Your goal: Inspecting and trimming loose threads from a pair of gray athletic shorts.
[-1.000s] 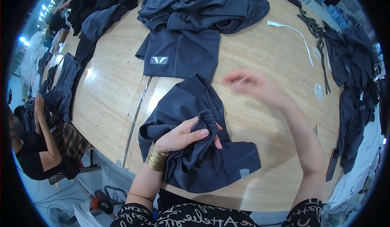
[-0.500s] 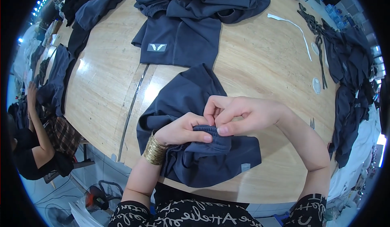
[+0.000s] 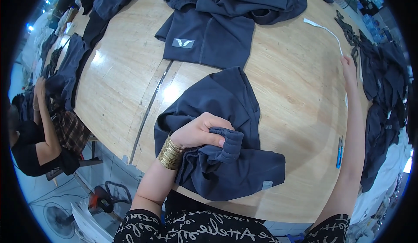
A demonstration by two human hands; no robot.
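My left hand (image 3: 203, 132), with gold bangles at the wrist, grips the gathered elastic waistband (image 3: 228, 145) of a dark navy garment (image 3: 209, 90). The band is bunched between thumb and fingers and held up off the table. The rest of the garment lies crumpled around and beneath the hand, with a small grey patch (image 3: 267, 184) near its lower right edge. Far out to the right, my right hand (image 3: 347, 69) has its fingers closed at the near end of a thin white cord (image 3: 326, 28). The cord's far, wider end lies on the table.
A pile of navy garments (image 3: 235, 1) lies at the back, one folded with a light emblem patch (image 3: 183, 43). Blue-handled snips (image 3: 339, 154) rest beside my right forearm. Dark cords (image 3: 345, 27) and garments (image 3: 387, 69) line the right edge. Another person (image 3: 39, 147) works at left.
My right hand has left the waistband and reached far right to the white cord. My left hand keeps its hold on the band. The view has shifted slightly, and the blue-handled snips now show.
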